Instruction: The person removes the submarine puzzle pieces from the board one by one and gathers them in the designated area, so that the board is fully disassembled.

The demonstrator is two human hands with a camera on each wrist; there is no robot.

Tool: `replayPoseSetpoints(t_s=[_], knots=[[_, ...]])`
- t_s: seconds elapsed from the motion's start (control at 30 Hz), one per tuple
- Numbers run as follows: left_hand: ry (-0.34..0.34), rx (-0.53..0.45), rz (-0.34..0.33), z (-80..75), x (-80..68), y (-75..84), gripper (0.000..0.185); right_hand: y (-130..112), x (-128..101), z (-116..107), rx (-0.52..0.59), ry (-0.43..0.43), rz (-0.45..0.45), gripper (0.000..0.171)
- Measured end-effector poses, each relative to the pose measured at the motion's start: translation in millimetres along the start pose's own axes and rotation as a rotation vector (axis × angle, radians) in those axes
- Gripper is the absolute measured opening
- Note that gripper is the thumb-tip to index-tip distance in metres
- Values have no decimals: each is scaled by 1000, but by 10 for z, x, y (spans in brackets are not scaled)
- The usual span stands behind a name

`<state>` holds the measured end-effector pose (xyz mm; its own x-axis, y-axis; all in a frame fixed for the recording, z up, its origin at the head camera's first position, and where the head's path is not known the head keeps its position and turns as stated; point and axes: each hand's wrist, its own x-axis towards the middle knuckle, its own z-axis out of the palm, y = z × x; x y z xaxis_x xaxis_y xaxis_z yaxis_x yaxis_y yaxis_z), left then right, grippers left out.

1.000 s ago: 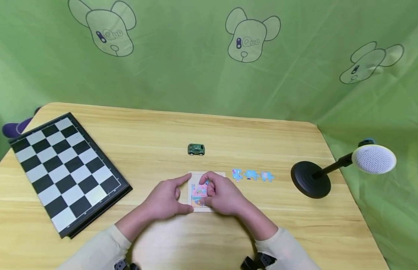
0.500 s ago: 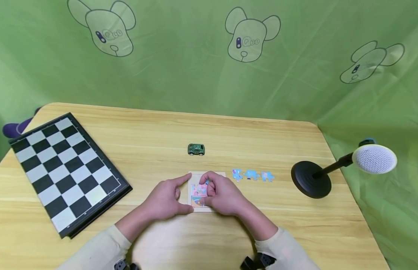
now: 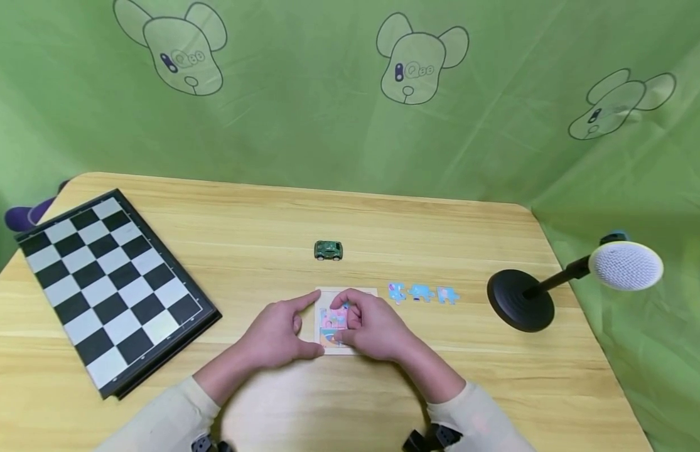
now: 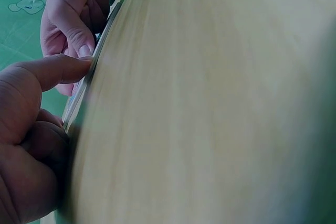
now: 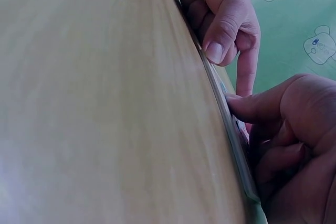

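A small jigsaw puzzle in a pale tray (image 3: 323, 300) lies flat on the table in front of me, with pink, teal and orange pieces (image 3: 331, 321) in its lower left part. My left hand (image 3: 276, 333) steadies the tray's left edge, index finger near the upper corner and thumb at the lower corner, both fairly straight. Over the right side of the tray, my right hand (image 3: 378, 323) holds puzzle pieces between its bent index finger and thumb. Its palm hides much of the puzzle. In the right wrist view the right thumb (image 5: 257, 106) touches the tray's surface.
Three loose blue jigsaw pieces (image 3: 421, 292) lie in a row right of the tray. A green toy car (image 3: 328, 250) stands behind it. A chessboard (image 3: 112, 282) fills the table's left, and a black stand with a round white head (image 3: 626, 267) stands at the right.
The right index fingertip has shifted slightly to the left and down over the puzzle. The left hand, the tray and the loose pieces stay where they were.
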<state>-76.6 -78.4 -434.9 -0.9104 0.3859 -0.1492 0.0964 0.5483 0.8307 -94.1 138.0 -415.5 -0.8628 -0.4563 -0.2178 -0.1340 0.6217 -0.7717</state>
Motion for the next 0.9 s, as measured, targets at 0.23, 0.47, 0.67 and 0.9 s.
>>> replayPoseSetpoints(t_s=[0.23, 0.47, 0.67, 0.9], knots=[[-3, -3, -12, 9, 4, -7, 99, 26, 2, 24, 7, 10, -33, 29], [3, -9, -9, 17, 5, -12, 99, 35, -18, 17, 70, 25, -47, 29], [-7, -9, -14, 15, 9, -10, 100, 94, -26, 8, 200, 56, -103, 33], [-6, -22, -10, 8, 10, -10, 100, 190, -60, 6, 300, 39, -261, 33]])
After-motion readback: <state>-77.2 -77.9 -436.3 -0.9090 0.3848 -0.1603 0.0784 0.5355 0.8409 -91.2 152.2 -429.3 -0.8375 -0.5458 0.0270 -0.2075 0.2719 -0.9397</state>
